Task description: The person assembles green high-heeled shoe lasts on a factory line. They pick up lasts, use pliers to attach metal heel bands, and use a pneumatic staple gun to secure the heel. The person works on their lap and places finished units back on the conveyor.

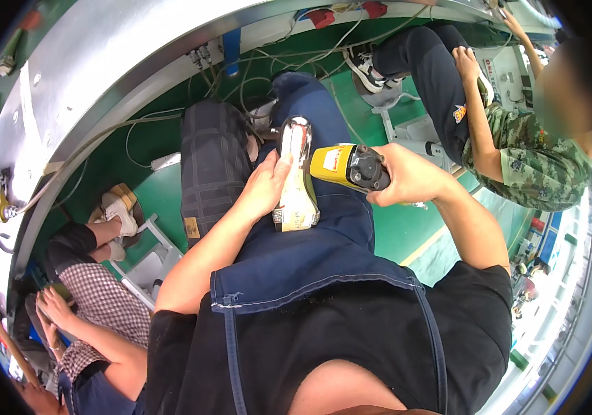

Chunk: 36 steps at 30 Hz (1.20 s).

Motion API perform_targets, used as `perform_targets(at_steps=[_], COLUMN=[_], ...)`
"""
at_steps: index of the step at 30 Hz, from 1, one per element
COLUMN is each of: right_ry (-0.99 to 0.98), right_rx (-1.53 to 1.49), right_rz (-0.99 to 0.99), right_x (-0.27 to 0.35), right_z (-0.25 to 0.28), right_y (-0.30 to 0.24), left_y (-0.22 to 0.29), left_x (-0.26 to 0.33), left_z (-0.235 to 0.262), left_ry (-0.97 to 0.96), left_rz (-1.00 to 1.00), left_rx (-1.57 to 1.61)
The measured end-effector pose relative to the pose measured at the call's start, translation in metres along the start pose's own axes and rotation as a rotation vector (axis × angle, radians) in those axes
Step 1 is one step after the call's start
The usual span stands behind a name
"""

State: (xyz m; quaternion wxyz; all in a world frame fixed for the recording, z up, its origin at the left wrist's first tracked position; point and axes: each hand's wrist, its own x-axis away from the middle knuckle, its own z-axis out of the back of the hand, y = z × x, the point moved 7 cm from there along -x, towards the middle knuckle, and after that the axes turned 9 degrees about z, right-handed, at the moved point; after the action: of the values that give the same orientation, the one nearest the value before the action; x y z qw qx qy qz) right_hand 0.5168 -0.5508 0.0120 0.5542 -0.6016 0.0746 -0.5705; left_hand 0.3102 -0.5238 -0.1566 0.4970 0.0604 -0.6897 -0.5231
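Note:
A shiny shoe last (298, 176), long and rounded at its far end, lies lengthwise over my lap on the blue apron (310, 266). My left hand (266, 181) is closed on its left side, the thumb on top. To its right is a yellow air stapler (334, 164) with a black cap at its back end. My right hand (410, 173) is wrapped round the stapler's handle, which the fingers partly hide. The stapler's front points left at the last's side; I cannot tell whether the two touch.
A metal-edged workbench (123, 62) curves across the far left. Cables (254, 66) and a white power strip (166, 161) lie on the green floor beyond my legs. One person in a camouflage shirt (548, 169) sits at the right, another in checked clothing (105, 294) at the lower left.

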Motion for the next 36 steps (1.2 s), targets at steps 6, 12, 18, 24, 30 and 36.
perform_targets(at_steps=[6, 12, 18, 24, 30, 36], right_ry=[-0.022, 0.019, 0.027, -0.139, 0.02, 0.568], right_rx=[0.013, 0.038, 0.047, 0.108, 0.122, 0.379], right_rz=[-0.067, -0.059, 0.085, -0.074, -0.018, 0.33], right_x=[-0.003, 0.0, -0.017, -0.032, -0.029, -0.014], right_z=[-0.017, -0.012, -0.009, -0.02, 0.005, 0.108], right_y=[0.003, 0.005, -0.013, -0.029, -0.041, -0.103], left_y=[0.002, 0.006, 0.009, 0.003, -0.003, 0.006], left_x=[0.011, 0.021, 0.029, 0.025, 0.021, 0.02], left_z=[0.001, -0.001, -0.003, -0.002, -0.002, -0.001], left_ry=[-0.039, -0.057, -0.185, -0.236, -0.271, -0.334], left_rz=[0.01, 0.018, 0.079, 0.043, 0.016, 0.022], left_rx=[0.018, 0.074, 0.151, 0.211, 0.257, 0.348])
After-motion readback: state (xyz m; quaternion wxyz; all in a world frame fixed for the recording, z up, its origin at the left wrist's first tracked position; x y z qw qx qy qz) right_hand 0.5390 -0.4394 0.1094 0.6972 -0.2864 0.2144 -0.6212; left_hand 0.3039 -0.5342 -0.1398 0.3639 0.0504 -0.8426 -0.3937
